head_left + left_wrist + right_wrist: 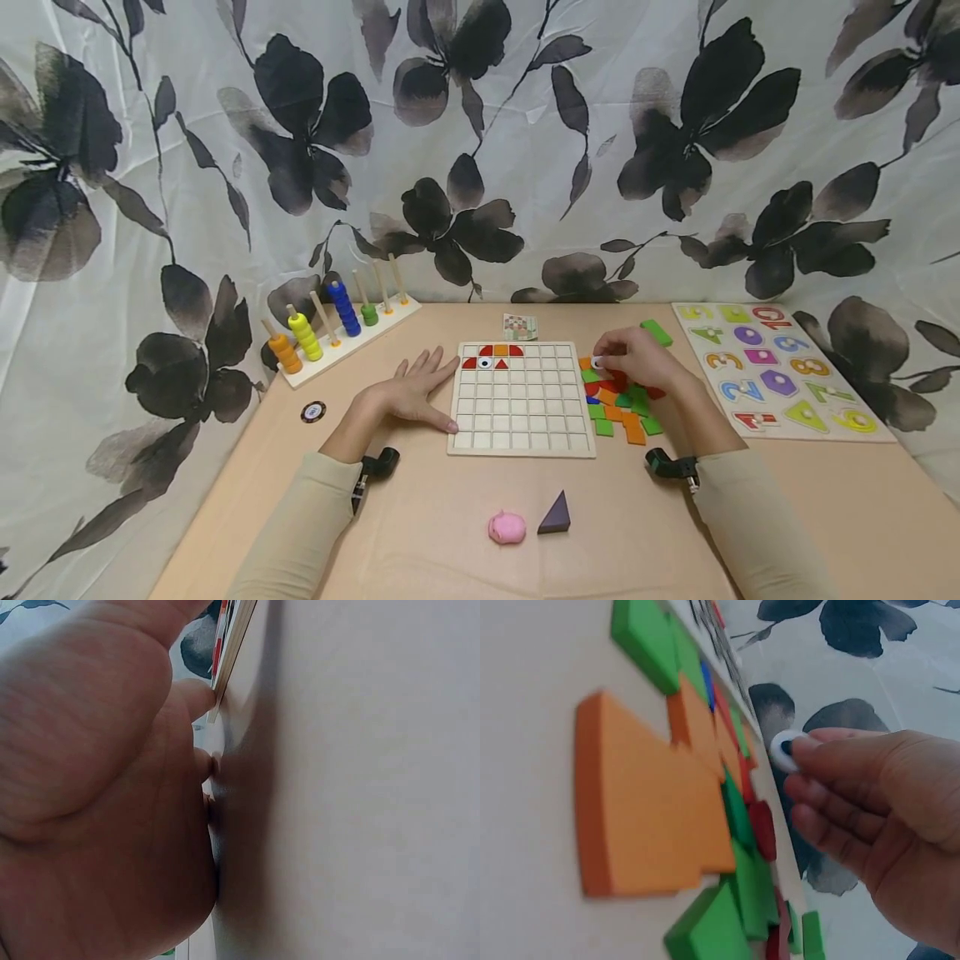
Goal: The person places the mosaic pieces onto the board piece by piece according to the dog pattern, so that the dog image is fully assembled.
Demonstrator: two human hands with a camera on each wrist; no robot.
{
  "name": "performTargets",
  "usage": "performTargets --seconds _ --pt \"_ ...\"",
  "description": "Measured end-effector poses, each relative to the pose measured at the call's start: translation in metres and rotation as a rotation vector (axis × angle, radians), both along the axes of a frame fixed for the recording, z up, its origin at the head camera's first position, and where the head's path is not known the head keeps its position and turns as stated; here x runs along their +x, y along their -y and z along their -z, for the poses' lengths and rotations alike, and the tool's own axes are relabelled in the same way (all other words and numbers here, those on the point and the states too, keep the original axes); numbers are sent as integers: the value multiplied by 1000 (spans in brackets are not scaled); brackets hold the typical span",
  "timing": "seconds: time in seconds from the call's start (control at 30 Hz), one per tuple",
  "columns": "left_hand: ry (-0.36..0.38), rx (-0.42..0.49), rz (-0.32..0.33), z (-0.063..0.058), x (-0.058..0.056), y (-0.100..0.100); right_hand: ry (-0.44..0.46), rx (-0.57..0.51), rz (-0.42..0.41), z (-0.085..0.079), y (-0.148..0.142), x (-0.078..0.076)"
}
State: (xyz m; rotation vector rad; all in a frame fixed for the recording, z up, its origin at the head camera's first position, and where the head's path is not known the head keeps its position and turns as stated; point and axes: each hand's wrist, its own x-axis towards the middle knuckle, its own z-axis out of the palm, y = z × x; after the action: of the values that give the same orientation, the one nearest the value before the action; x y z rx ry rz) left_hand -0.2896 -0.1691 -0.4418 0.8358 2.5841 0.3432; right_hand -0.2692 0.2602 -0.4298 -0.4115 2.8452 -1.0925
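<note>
A white disc (pixel 781 754) with a dark spot is pinched in the right hand (pixel 647 360), above bright blocks (pixel 633 430). Fingers spread, the left hand (pixel 408 395) touches the pale, gridded board (pixel 517 410).

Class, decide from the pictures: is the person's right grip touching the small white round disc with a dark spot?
Touching. The right wrist view shows the right grip pinching the white round disc, with the thumb overlapping its edge.

On a number board (pixel 772 408) at the back right corner of the table (pixel 637 517), red 10 (pixel 771 317) at the board's far right corner, orange 8 (pixel 810 367) by its right edge, orange 3 (pixel 723 361) and blue 2 (pixel 742 390) by its left, red 1 (pixel 756 421) near left corner
</note>
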Motion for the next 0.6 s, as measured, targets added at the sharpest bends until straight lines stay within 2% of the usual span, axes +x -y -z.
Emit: performTargets --seconds 0.13,0.23,0.5,0.6 --pt "-1 5 2 2 0 1 -73 -80 -8 -5 9 -4" --pt "2 7 0 1 0 1 -94 -123 -41 -10 22 -12" --pt "-2 13 9 -1 1 1 -39 -183 -144 -9 67 -39" --pt "-6 33 15 -2 2 1 -2 -169 -174 -5 84 -47"
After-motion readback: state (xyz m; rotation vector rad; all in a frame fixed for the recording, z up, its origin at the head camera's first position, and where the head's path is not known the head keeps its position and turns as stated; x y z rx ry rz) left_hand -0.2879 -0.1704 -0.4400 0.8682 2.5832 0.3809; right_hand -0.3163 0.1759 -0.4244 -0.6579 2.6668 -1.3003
